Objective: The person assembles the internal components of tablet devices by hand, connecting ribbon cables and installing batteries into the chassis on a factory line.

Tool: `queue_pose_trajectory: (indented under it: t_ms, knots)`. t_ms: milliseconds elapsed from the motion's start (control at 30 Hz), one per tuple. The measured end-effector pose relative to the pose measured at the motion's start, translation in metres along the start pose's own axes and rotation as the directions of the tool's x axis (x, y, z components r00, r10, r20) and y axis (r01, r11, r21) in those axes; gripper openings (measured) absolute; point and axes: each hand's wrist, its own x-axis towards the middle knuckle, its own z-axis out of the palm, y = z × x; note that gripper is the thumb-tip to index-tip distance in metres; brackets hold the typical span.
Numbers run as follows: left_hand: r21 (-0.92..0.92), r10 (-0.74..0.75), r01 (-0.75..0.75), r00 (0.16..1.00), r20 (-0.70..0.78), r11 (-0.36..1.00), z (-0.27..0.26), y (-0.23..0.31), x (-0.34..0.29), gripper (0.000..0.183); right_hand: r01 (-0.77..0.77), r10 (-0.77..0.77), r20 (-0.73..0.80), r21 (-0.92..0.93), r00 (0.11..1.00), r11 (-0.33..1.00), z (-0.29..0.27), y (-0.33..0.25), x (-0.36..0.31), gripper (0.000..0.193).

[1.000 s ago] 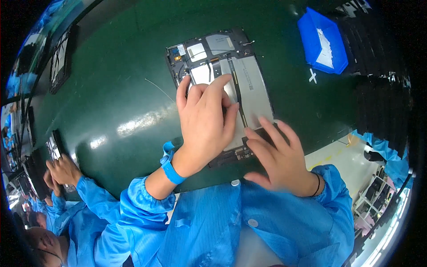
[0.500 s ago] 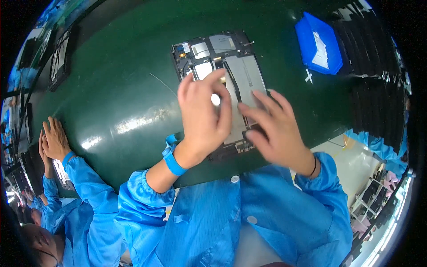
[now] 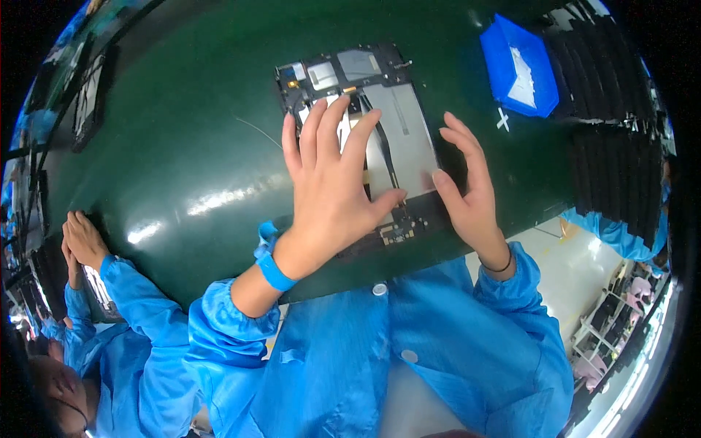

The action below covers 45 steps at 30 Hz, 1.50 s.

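Green table (image 3: 182, 131): is carrying the opened device (image 3: 403, 124)
Blue bin (image 3: 499, 62), white cross (image 3: 503, 120): are lying to its right
Strand (image 3: 260, 130): is lying to its left

Desk (image 3: 175, 124): dark green, plain, with white streaks of glare. Tablet (image 3: 432, 217): black frame; large panel (image 3: 410, 150) matt grey; small plate (image 3: 322, 75) silver; long strip (image 3: 386, 150) black. Bin (image 3: 499, 55): solid blue; contents (image 3: 521, 84) white. Cross (image 3: 503, 120): white. Coat (image 3: 328, 358): bright blue, faint fine lines; buttons (image 3: 380, 289) whitish. Strap (image 3: 274, 274): blue. Wristband (image 3: 499, 269): black. Floor (image 3: 566, 266): pale cream.
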Motion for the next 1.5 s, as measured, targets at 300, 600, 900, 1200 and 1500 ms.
queue_pose_trajectory:
  t_ms: [300,600,900,1200,1500]
  knots:
    - [-0.821,-0.495,0.077,0.828,-0.263,0.565,0.026,-0.016,-0.027,0.076,-0.087,0.052,0.15,0.241,0.987,0.967,0.012,-0.004,0.008,0.069]
    - [-0.287,-0.083,-0.382,0.47,-0.879,0.878,0.009,-0.074,0.022,0.066,-0.184,0.168,0.1,0.763,0.981,0.619,0.064,-0.028,0.156,0.061]
    - [-0.342,-0.028,-0.187,0.844,-0.536,0.921,0.031,-0.055,0.02,0.054,-0.194,0.15,0.133,0.438,0.98,0.878,0.183,-0.043,0.333,0.06]
    - [-0.463,-0.162,0.01,0.944,-0.289,0.886,0.026,-0.042,0.035,0.047,0.581,-0.175,0.682,-0.427,0.71,0.693,0.027,0.058,0.498,0.043]
    - [-0.515,-0.174,0.066,0.971,-0.166,0.855,0.033,-0.025,0.053,0.037,0.151,0.296,0.864,-0.383,0.408,0.911,-0.038,0.145,0.518,0.056]
